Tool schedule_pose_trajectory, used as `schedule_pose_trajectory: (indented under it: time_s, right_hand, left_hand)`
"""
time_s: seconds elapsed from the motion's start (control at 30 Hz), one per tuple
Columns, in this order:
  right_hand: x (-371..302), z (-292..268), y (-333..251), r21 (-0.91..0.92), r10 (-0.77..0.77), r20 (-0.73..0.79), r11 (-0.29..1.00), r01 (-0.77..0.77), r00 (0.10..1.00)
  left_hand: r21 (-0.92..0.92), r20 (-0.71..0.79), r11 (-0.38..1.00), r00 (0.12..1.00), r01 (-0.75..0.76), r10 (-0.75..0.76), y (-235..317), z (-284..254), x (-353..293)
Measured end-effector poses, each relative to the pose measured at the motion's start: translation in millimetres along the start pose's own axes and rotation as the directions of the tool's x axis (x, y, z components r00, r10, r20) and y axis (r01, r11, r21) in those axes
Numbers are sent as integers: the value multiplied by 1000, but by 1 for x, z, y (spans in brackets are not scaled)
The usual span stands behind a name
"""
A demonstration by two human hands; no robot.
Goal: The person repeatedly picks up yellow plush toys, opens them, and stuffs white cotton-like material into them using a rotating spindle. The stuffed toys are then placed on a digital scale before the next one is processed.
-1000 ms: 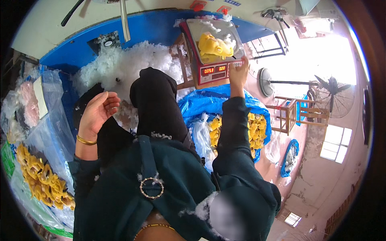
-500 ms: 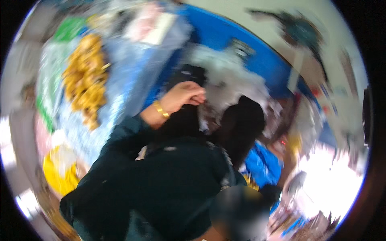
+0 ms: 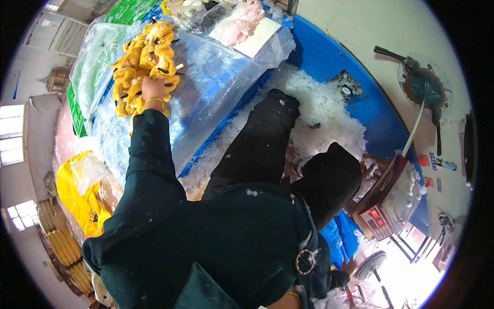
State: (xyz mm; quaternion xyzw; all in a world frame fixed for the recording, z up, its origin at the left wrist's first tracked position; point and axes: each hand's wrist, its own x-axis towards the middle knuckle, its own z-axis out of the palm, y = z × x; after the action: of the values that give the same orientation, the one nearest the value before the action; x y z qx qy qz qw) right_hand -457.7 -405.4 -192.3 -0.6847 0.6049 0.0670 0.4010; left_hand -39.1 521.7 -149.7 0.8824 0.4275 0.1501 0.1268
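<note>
My left hand [image 3: 153, 88] is stretched out to the left, on a pile of limp yellow plush toy skins [image 3: 154, 49] with black-tipped parts. Its fingers are curled into the near side of the pile, closed on a plush toy skin, though the fingertips are hidden among the yellow fabric. Under the pile lies clear plastic sheeting [image 3: 198, 72] over a blue surface. Of my right arm, only a bit of wrist with a thin bracelet [image 3: 294, 297] shows at the lower edge; the hand itself is out of view.
White fluffy stuffing [image 3: 329, 121] heaps around my knees against a blue curved wall [image 3: 321, 51]. Pink fluff [image 3: 242, 23] lies by a pale card [image 3: 260, 37] beyond the sheeting. A scale with red digits [image 3: 378, 221] stands right. A yellow bag [image 3: 77, 188] is at left.
My left hand has gone from above my knee out to the left, onto the yellow pile, and its arm is now extended. The view has turned and sharpened.
</note>
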Motion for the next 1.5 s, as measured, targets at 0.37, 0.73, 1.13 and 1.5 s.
schedule_pose_trajectory:
  time_s: [0.37,0.73,1.13,1.5]
  right_hand:
    - [-173,197,-303,220,-686,443,707,672,577]
    - [-311,308,-371,244,-837,361,-340,908,-411]
    - [-252,216,-369,374,-870,493,192,907,-20]
    - [-203,161,-378,-118,-988,126,-106,987,-91]
  left_hand:
    - [-962,273,84,945,261,181,91,-18,-83]
    - [-647,574,58,435,760,694,235,-26,-253]
    - [-819,393,509,-389,263,833,288,-54,-302]
    - [-975,202,221,-504,-22,840,356,-69,-334]
